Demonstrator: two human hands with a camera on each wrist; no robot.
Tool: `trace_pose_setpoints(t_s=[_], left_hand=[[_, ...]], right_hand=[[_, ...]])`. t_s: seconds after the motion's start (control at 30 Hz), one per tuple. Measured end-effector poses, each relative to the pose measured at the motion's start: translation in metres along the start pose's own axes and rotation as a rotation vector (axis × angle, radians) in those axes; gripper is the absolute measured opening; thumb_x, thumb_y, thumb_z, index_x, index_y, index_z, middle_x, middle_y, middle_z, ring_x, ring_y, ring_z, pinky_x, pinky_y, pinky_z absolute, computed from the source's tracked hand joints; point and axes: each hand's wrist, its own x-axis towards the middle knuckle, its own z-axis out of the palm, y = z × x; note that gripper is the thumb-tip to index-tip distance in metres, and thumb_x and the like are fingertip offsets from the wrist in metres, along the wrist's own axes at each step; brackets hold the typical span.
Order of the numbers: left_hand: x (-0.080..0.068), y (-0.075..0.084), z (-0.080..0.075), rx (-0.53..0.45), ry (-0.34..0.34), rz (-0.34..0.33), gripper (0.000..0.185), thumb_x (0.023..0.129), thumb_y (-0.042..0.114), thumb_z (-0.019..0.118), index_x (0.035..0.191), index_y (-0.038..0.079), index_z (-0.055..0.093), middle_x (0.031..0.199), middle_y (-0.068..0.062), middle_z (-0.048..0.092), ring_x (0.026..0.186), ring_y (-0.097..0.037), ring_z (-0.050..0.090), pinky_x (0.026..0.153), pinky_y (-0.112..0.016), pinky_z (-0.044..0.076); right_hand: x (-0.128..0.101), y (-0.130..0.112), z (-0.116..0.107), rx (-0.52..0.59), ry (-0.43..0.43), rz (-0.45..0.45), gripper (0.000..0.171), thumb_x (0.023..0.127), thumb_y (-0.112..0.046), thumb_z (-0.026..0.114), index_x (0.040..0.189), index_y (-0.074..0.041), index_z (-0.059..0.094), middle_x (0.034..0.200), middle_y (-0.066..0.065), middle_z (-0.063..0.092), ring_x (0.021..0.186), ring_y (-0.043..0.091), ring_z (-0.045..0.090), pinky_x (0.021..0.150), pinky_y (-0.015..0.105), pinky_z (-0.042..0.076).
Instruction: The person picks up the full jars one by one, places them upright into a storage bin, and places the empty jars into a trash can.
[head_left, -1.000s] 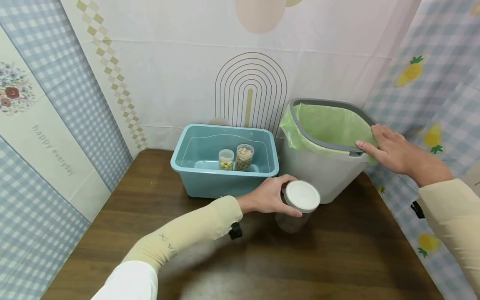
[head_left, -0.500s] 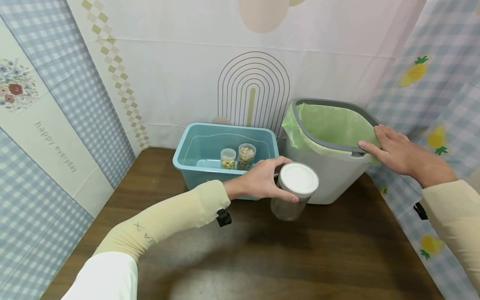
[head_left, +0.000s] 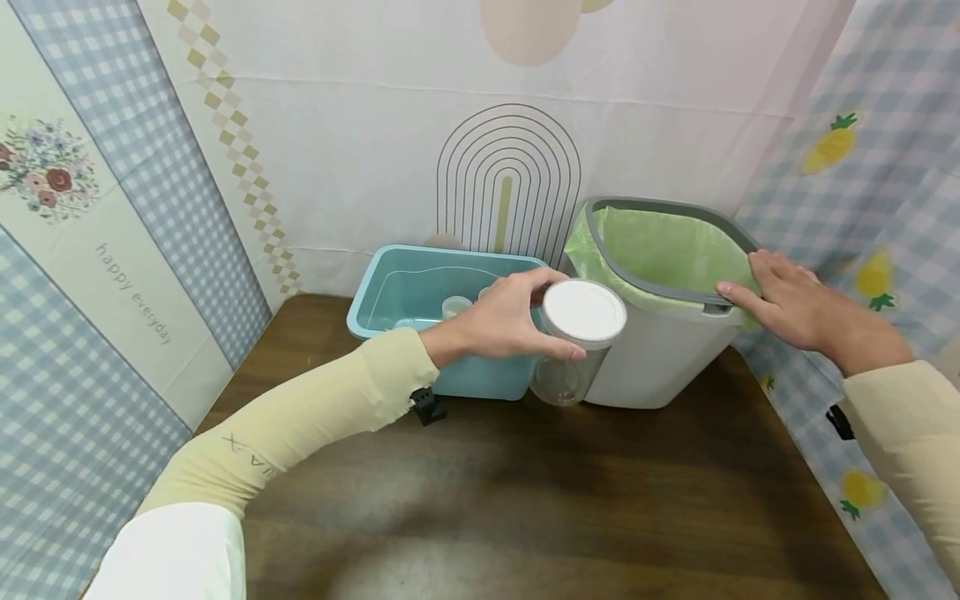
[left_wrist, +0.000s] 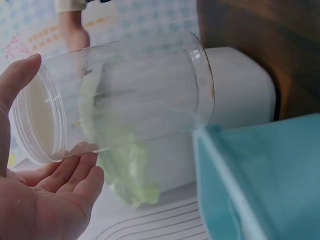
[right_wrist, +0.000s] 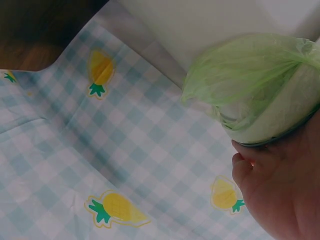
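Note:
My left hand (head_left: 504, 318) grips a clear, wide plastic jar (head_left: 561, 379) near its white lid (head_left: 585, 310), thumb on one side and fingers on the other. The jar tilts in front of the gap between the teal tub (head_left: 480, 375) and the trash can (head_left: 637, 367). It looks see-through with nothing inside in the left wrist view, where the jar (left_wrist: 135, 95) lies across the picture. At the trash can's grey rim (head_left: 678, 293), my right hand (head_left: 798, 308) holds the near right corner. A green bag (head_left: 667, 250) lines the can.
Inside the tub stand two small containers; one shows its clear rim (head_left: 456, 306), the other is mostly hidden behind my left hand. Brown wooden table (head_left: 540, 508) spreads in front. A patterned cloth (head_left: 337, 167) hangs behind, with checked cloth (head_left: 832, 233) at the right.
My left hand has lifted the jar up and slightly left, toward the tub, and now covers most of the small containers. The right hand stays on the can's rim.

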Motion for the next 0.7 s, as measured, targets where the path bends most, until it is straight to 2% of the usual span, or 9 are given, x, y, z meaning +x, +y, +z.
trace_pose_setpoints(t_s=[0.3, 0.53, 0.7], left_hand=[[0.006, 0.023, -0.033, -0.014, 0.032, 0.012, 0.076, 0.077, 0.031, 0.096, 0.14, 0.007, 0.06, 0.127, -0.003, 0.07, 0.113, -0.012, 0.068, 0.1, -0.028, 0.057], [0.031, 0.041, -0.058, -0.033, 0.07, 0.038, 0.072, 0.078, 0.026, 0.094, 0.138, 0.003, 0.061, 0.123, -0.006, 0.073, 0.108, -0.013, 0.07, 0.096, -0.026, 0.058], [0.051, 0.054, -0.073, -0.006, 0.1, 0.027, 0.074, 0.077, 0.03, 0.095, 0.138, 0.003, 0.061, 0.122, -0.006, 0.074, 0.105, -0.012, 0.07, 0.093, -0.024, 0.058]], right_hand=[[-0.002, -0.002, -0.002, 0.01, -0.005, 0.001, 0.094, 0.112, -0.06, 0.022, 0.163, 0.012, -0.012, 0.168, 0.042, -0.012, 0.156, 0.062, -0.009, 0.123, 0.078, -0.003], [0.013, 0.007, -0.006, 0.004, -0.002, -0.016, 0.095, 0.112, -0.061, 0.022, 0.163, 0.012, -0.011, 0.168, 0.042, -0.013, 0.157, 0.061, -0.011, 0.123, 0.078, -0.002], [0.024, 0.012, -0.01, -0.001, -0.001, -0.033, 0.095, 0.112, -0.06, 0.022, 0.163, 0.012, -0.011, 0.168, 0.042, -0.013, 0.157, 0.061, -0.01, 0.123, 0.078, -0.002]])
